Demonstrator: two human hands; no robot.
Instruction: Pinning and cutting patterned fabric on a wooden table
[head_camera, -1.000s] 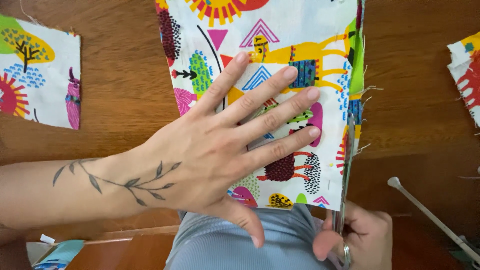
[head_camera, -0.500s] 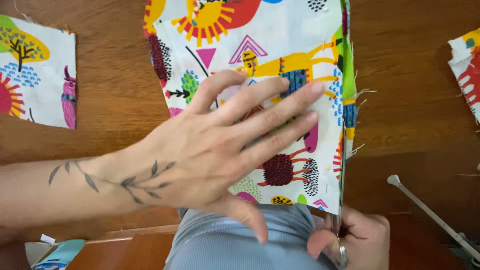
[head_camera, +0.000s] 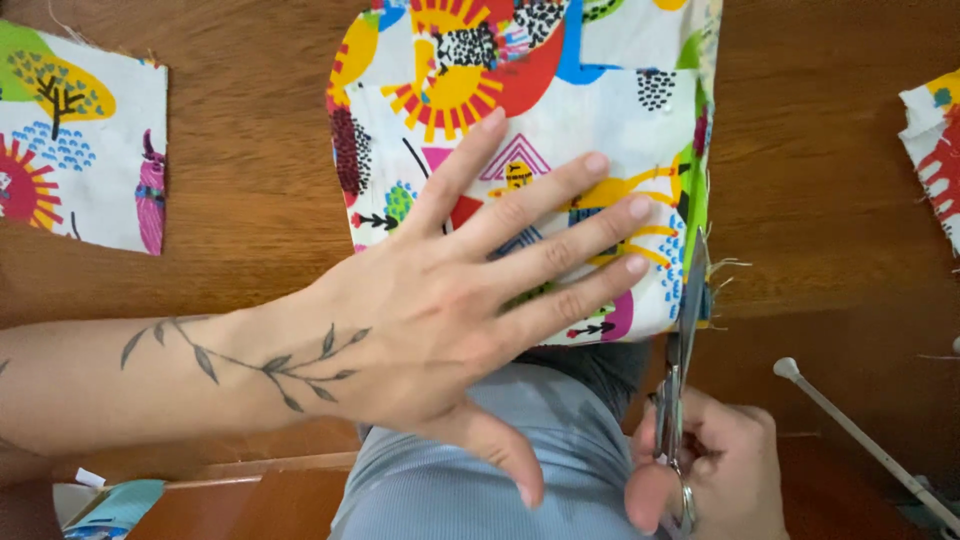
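A piece of brightly printed fabric (head_camera: 560, 130) is spread on the wooden bench (head_camera: 250, 200), its near edge hanging just over the bench edge toward the person's lap. It is pinned flat by the left hand (head_camera: 450, 300), which lies open with the fingers (head_camera: 560, 250) spread wide, the fingertips ending near the fabric's right edge. The right hand (head_camera: 710, 480) is closed round the handles of a pair of scissors (head_camera: 685, 340), whose blades point away from the body and are set along that right edge, where a narrow frayed strip is being parted from the cloth.

Several risks can be judged from this arrangement. The fingertips of the flat hand lie close beside the blades (the little finger nearest of all), so a nick could be caused if the cut is carried further up without the hand being shifted away. The cut line could wander into the printed panel, since the strip is narrow and the cloth is held down on one side only. The overhanging near edge might be dragged or bunched if the pressing hand slides. Whether the blades are open or closed cannot be told from this view.

Other printed pieces lie apart: one at the left (head_camera: 80, 140), another at the far right (head_camera: 935, 150). A thin white rod (head_camera: 850, 430) rests near the scissors hand.
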